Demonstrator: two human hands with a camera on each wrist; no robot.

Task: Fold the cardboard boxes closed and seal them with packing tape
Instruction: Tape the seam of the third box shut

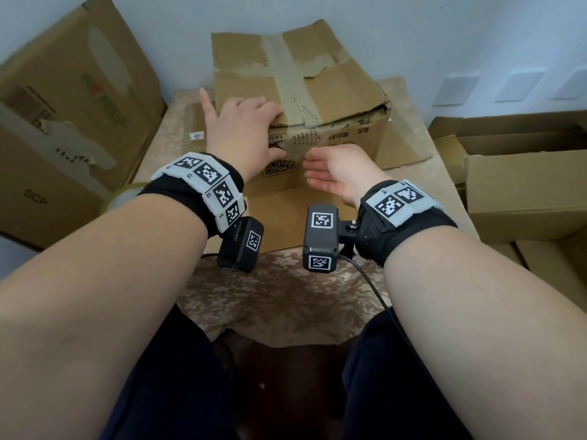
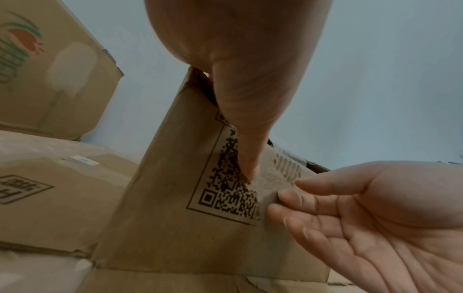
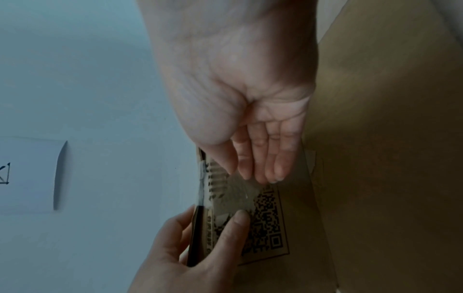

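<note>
Large cardboard carton (image 1: 63, 115): leaning at upper left, corrugated, worn. Tape roll (image 1: 127, 193): peeking out behind the left forearm, head view only. Left hand (image 1: 241, 128): gripping the cardboard box (image 1: 317, 100) at its top front edge, fingers over the flap, thumb (image 2: 246, 162) pressing the QR label (image 2: 225, 194), seen only in the wrist views. Box: sitting mid-frame on the patterned bench (image 1: 286, 296), old tape peeling. Right hand (image 1: 336, 173): fingers straight, together, touching the front.
</note>
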